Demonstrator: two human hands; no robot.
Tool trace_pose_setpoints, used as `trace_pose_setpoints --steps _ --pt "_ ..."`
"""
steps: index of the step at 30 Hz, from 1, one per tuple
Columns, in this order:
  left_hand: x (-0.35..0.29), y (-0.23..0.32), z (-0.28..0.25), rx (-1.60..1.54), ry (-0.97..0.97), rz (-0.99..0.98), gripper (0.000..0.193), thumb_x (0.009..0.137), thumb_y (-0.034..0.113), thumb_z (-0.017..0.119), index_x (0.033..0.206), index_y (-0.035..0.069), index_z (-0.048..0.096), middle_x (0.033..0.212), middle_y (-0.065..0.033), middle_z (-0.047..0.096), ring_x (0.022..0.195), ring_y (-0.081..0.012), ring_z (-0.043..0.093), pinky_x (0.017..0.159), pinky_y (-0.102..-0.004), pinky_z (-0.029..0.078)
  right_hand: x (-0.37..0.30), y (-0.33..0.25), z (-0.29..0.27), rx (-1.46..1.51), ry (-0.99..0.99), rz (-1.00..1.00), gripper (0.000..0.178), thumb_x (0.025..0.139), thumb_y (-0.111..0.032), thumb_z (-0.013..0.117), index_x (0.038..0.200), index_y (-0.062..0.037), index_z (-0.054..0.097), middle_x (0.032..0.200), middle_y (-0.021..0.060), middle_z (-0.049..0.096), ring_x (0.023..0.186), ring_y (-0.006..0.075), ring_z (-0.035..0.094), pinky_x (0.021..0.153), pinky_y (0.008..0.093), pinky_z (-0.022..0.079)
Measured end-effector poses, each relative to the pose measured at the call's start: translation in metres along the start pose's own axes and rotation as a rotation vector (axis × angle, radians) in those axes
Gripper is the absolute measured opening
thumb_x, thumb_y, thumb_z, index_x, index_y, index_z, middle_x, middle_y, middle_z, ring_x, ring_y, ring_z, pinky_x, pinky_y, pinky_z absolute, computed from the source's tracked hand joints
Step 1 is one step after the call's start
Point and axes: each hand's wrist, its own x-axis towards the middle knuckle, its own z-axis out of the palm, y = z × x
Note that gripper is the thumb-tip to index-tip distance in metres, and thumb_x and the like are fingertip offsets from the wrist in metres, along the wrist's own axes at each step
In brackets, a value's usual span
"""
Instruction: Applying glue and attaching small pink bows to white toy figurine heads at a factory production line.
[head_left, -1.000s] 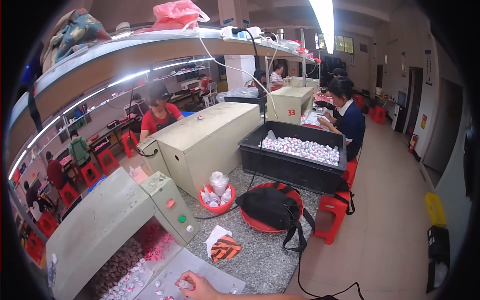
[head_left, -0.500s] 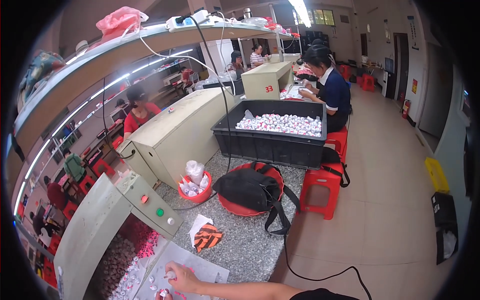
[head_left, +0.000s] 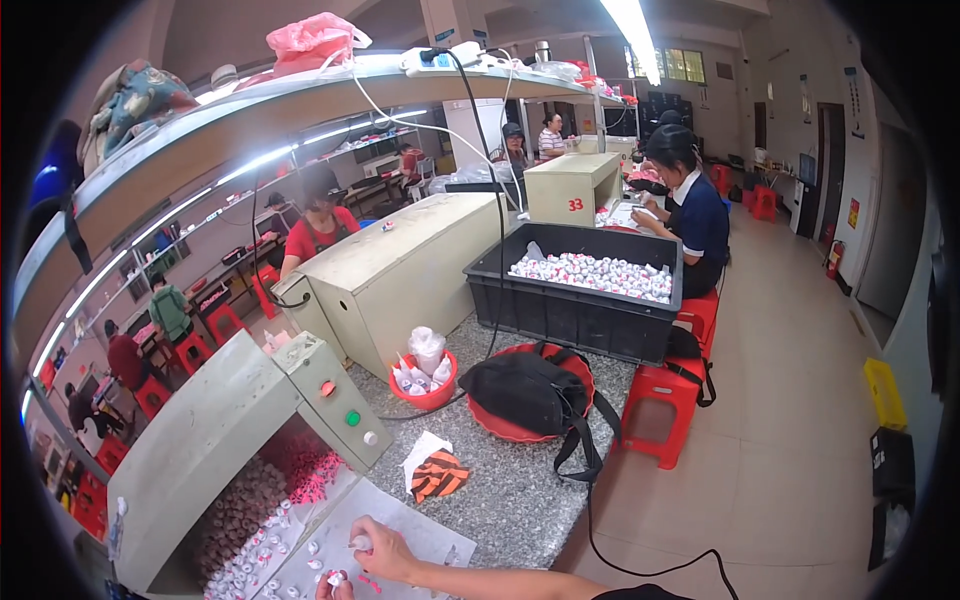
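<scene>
At the lower edge my right hand is closed around a small whitish squeeze bottle, only part of which shows. Just left of it, the fingertips of my left hand pinch a small white piece with red on it; the rest of that hand is cut off by the frame. Both hands are over a white paper sheet. A few pink bits lie beside my fingers. Loose white pieces spread toward a beige machine housing, with a pink heap inside its opening.
An orange-and-black striped cloth lies beyond the paper. Behind it stand a red bowl of bottles and a black bag on a red tray. A black crate holds many white pieces. Co-workers sit farther off; a shelf hangs above.
The whole scene has shifted right and slightly down in the picture as the view turned. My hands keep the bottle and the small piece close together over the paper.
</scene>
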Motion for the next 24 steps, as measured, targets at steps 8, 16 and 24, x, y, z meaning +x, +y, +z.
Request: trace_pose_setpoints --steps 8,16,24 --pt "-0.0016 0.0053 0.0044 0.038 0.020 -0.003 0.031 0.077 -0.002 0.055 0.107 -0.006 0.050 0.098 -0.0148 0.055 0.086 -0.0206 0.056 0.076 -0.0291 0.047 0.0008 0.0048 -0.0047 0.006 0.009 -0.023 0.028 0.067 -0.005 0.056 0.092 -0.0071 0.044 0.084 0.0088 0.055 0.078 0.0263 0.058 0.065 0.0338 0.047" --pt "-0.0062 0.0039 0.0048 0.001 0.008 -0.047 0.029 0.077 0.001 0.057 0.105 -0.005 0.051 0.095 -0.0142 0.056 0.085 -0.0199 0.056 0.075 -0.0289 0.047 0.0012 0.0039 -0.0071 0.024 0.003 0.010 0.031 0.067 -0.004 0.057 0.093 -0.0065 0.042 0.085 0.0091 0.055 0.083 0.0272 0.057 0.070 0.0346 0.045" --pt "-0.0058 0.0040 0.0050 0.010 0.001 -0.066 0.027 0.079 0.003 0.057 0.104 -0.005 0.051 0.094 -0.0130 0.056 0.084 -0.0197 0.055 0.075 -0.0282 0.046 0.0024 0.0014 -0.0108 0.028 -0.001 0.017 0.030 0.068 -0.005 0.057 0.093 -0.0069 0.042 0.087 0.0090 0.055 0.084 0.0272 0.056 0.070 0.0344 0.045"
